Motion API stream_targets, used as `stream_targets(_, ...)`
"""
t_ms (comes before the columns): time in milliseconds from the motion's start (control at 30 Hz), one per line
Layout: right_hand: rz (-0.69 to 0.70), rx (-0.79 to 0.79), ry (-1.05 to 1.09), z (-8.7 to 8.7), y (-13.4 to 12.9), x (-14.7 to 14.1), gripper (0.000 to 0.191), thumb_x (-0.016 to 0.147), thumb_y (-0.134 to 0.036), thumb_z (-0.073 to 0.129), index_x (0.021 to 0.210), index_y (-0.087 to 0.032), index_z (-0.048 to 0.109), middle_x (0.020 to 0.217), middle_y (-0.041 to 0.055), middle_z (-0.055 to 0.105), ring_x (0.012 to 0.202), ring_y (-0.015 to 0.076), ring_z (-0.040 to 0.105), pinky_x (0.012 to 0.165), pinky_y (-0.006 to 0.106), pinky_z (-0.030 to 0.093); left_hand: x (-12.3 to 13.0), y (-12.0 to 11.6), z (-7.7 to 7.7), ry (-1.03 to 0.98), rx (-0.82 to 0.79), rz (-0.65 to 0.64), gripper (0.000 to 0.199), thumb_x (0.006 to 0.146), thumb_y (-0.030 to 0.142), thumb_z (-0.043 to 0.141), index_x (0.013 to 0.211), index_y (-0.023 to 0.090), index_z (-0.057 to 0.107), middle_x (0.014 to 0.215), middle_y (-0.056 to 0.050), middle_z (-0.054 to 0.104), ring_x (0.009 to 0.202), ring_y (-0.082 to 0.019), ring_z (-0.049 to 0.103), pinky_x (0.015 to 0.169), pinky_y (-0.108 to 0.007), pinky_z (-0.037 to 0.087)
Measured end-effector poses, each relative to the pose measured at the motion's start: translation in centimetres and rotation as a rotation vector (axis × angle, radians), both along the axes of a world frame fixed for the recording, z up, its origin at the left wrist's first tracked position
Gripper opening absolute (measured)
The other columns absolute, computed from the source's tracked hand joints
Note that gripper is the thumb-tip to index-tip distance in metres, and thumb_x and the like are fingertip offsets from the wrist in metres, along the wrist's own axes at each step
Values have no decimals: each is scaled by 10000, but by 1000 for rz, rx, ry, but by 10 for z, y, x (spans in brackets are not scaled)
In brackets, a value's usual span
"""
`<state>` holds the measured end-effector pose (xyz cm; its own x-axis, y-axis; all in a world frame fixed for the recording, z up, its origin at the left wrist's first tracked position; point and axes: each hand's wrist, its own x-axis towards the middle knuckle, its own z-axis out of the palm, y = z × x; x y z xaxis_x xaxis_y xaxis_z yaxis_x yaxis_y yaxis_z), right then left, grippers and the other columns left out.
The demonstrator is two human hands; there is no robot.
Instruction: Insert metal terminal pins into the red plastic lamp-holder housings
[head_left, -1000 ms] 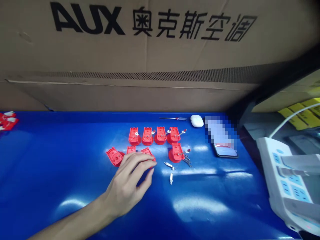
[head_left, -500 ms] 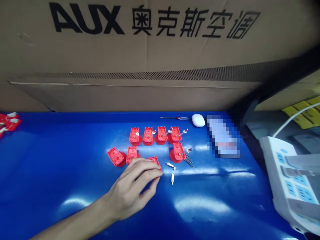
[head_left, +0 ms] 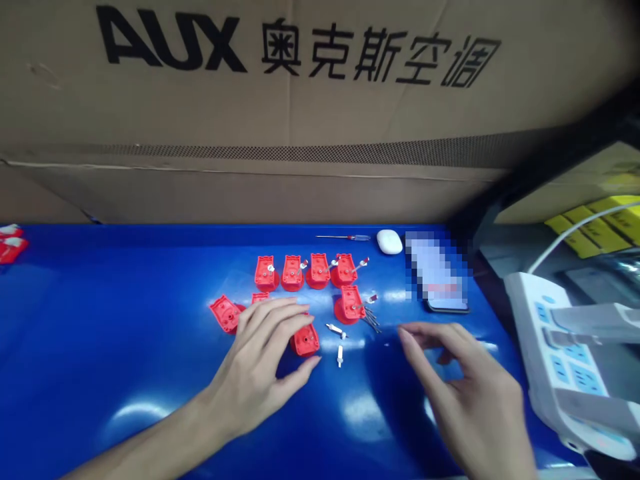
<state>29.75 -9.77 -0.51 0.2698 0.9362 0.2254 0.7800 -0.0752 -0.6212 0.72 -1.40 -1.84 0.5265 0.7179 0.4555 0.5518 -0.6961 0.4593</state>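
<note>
Around the red housing (head_left: 305,341), your left hand (head_left: 255,367), fingers spread, grip unclear, to its right your right hand (head_left: 460,380), fingers curved open, holding nothing, a white pin (head_left: 340,357) between them, on the blue bench (head_left: 100,320)

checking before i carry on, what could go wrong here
The loose white plastic pieces lie close to the left hand and could get knocked across the glossy blue surface. The thin metal pins beside the red plastic housing might scatter if the right hand brushes them.
</note>
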Motion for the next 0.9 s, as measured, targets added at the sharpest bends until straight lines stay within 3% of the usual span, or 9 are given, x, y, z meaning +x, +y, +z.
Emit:
stream_targets(167,-22,-113,39,-31,25,-7,428,1054,-661,639,1104,-263,787,1021,52,728,889,248,709,767,374,546,1,1,1,3,-21,-19,395,1006,198,788,1371,214,640,1364,-85,767,1303,-270,697,1145,-485,446)
stream_targets(333,3,-115,77,-31,24,-11,480,1055,-697,606,1018,-251,781,969,55,726,867,252,700,781,382,536,2,1,1,-1,-16,-9,396,1006,180,782,1372,220,637,1345,-81,775,1281,-269,710,1120,-482,453)
stream_targets(533,-16,-119,142,-29,23,-7,416,1046,-644,661,1011,-246,776,970,54,747,847,243,700,759,362,525,3,3,1,-1,-17,-10,370,1018,185,763,1362,237,637,1336,-85,783,1261,-278,720,1105,-486,459)
stream_targets(667,-68,-138,277,-18,17,-2,338,1027,-573,730,1061,-239,760,991,57,783,845,235,719,740,340,547,2,2,1,-11,-21,-15,370,1017,177,760,1362,229,636,1345,-88,778,1267,-278,716,1110,-486,450)
stream_targets(767,-42,-72,450,2,9,-2,257,995,-488,799,1023,-237,752,1052,73,812,949,261,783,818,337,625,2,2,0,-23,-23,-23,375,1011,161,761,1360,217,637,1345,-83,776,1265,-269,717,1113,-475,446)
stream_targets(833,67,-39,510,19,4,-6,168,984,-403,822,981,-249,754,1031,72,817,970,265,797,837,326,654,1,1,0,-24,-31,-28,383,1009,171,767,1365,216,634,1349,-81,774,1274,-269,713,1117,-471,449)
stream_targets(900,259,-32,509,33,2,-12,92,978,-304,826,937,-264,755,973,54,815,906,240,794,785,295,655,0,0,2,-45,-39,-27,458,999,210,791,1418,203,606,1382,-105,756,1310,-284,693,1130,-478,457)
